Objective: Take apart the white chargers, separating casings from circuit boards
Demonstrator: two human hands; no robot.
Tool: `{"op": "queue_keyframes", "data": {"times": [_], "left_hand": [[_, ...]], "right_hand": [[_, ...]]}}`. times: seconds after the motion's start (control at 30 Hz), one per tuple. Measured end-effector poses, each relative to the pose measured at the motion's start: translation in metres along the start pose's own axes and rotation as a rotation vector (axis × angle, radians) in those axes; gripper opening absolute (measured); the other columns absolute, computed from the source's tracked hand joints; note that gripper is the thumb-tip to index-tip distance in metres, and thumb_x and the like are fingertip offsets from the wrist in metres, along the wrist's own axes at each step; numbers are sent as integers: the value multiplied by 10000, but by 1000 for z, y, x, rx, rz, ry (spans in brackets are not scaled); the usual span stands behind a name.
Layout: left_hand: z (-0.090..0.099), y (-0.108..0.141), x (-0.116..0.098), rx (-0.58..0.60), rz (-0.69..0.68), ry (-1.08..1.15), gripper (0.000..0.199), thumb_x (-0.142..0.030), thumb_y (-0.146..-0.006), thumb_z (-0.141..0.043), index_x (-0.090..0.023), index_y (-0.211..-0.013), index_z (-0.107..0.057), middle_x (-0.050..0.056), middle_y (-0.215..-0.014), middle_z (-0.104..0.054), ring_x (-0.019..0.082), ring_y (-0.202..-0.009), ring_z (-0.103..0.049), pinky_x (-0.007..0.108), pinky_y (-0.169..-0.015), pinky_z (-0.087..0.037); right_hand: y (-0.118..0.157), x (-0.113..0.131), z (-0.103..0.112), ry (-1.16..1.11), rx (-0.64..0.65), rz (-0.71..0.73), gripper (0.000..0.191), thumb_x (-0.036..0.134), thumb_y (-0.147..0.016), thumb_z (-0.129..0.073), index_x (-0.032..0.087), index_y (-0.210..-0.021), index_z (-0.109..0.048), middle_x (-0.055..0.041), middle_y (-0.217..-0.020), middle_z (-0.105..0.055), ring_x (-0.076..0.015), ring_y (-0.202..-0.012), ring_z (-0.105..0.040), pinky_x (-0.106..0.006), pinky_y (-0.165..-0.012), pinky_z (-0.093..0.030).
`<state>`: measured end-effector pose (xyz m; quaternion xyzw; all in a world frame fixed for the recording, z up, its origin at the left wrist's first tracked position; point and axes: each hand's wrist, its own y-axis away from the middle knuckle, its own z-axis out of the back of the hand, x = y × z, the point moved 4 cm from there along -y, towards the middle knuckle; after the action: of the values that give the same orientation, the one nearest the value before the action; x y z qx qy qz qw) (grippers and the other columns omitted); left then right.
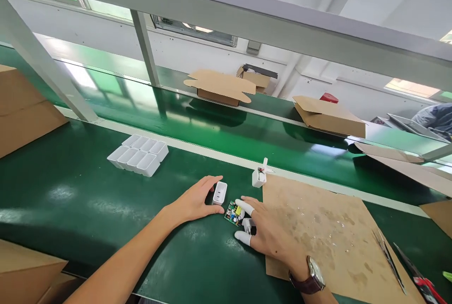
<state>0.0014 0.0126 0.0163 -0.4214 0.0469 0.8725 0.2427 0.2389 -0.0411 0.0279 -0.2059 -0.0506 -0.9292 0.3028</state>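
Observation:
My left hand (pixel 197 200) curves around a white plastic charger housing (pixel 220 193) standing on the green bench, two slots showing inside it. Thumb and index finger are apart, one on either side; I cannot tell whether they touch it. My right hand (pixel 263 228) wears white finger cots and has its fingers spread. Its index finger reaches over a small green circuit board (pixel 231 213) with a yellow component. Between that finger and the thumb is a small white plastic piece (pixel 248 225), partly hidden by the hand.
White open housings (pixel 138 155) stand grouped at left. A white cup with small parts (pixel 259 178) is by the stained cardboard sheet (pixel 318 228). Tweezers (pixel 390 259) and red-handled pliers (pixel 420 278) lie at right. Cardboard boxes (pixel 222 86) sit beyond a pale rail.

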Motion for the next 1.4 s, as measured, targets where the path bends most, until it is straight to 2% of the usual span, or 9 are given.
{"op": "queue_keyframes", "data": {"times": [0.1, 0.23, 0.3, 0.4, 0.5, 0.7, 0.83, 1.07, 1.4], "left_hand": [[0, 0, -1, -6, -41, -38, 675, -366, -797, -838, -258, -1393, -541, 101, -1319, -644, 285, -1198, -619, 460, -1031, -539], [-1, 1, 0, 5, -26, -79, 583, -372, -848, -791, -271, -1371, -552, 78, -1320, -648, 272, -1226, -613, 437, -1038, -544], [-1, 1, 3, 8, -22, -102, 575, -386, -872, -765, -285, -1389, -536, 66, -1323, -645, 264, -1221, -620, 424, -1036, -547], [-3, 0, 8, 6, -29, -133, 596, -412, -891, -741, -296, -1425, -503, 62, -1328, -644, 259, -1205, -634, 407, -1012, -560], [-4, -1, 9, -4, -39, -157, 603, -417, -902, -726, -297, -1442, -488, 65, -1323, -646, 259, -1200, -637, 408, -1016, -559], [-4, 0, 3, -28, -67, -161, 657, -397, -891, -746, -300, -1472, -455, 80, -1333, -635, 271, -1229, -619, 441, -1054, -546], [-3, 1, -3, -58, -98, -141, 659, -338, -914, -715, -321, -1506, -426, 89, -1386, -575, 266, -1253, -606, 439, -1072, -541], [-9, 3, -19, -127, -274, -135, 638, -256, -947, -651, -320, -1531, -403, 104, -1281, -531, 243, -1170, -618, 385, -981, -581], [-13, 3, -17, -193, -305, -216, 725, -130, -910, -629, -341, -1552, -369, 118, -1282, -511, 261, -1147, -603, 444, -971, -570]], "right_hand": [[1, 5, -2, 31, -14, 8, 840, 323, -789, -857, 139, -1506, -462, -235, -1497, -530, -389, -1414, -489, -589, -1140, -462], [-2, 19, 5, 63, 15, 49, 932, 521, -675, -933, 59, -1394, -564, -262, -1376, -623, -417, -1363, -524, -571, -1174, -419], [-3, 22, 9, 67, -13, 57, 912, 578, -716, -884, 54, -1390, -562, -255, -1374, -628, -409, -1364, -522, -562, -1181, -409], [-3, 19, 8, 111, -60, 33, 543, 411, -866, -766, 64, -1264, -637, -236, -1309, -666, -378, -1312, -566, -530, -1129, -468], [-2, 16, 2, 150, -97, 30, 209, 187, -877, -668, 123, -1075, -682, -192, -1201, -697, -343, -1235, -606, -498, -1065, -524], [-2, 19, 4, 78, -184, 60, 322, 71, -782, -587, 156, -1090, -628, -155, -1099, -667, -317, -1029, -633, -494, -883, -596], [-4, 20, 18, -139, -280, 5, 522, 46, -815, -505, 169, -1322, -519, -138, -1240, -612, -242, -926, -658, -427, -831, -625], [-4, 30, 21, -195, -553, 127, 597, 51, -921, -476, 253, -1476, -387, -146, -1332, -543, -266, -1212, -621, -450, -1011, -597], [1, 33, 13, -51, -526, 158, 709, 75, -955, -515, 221, -1597, -252, -177, -1383, -586, -324, -1185, -628, -516, -957, -614]]}}
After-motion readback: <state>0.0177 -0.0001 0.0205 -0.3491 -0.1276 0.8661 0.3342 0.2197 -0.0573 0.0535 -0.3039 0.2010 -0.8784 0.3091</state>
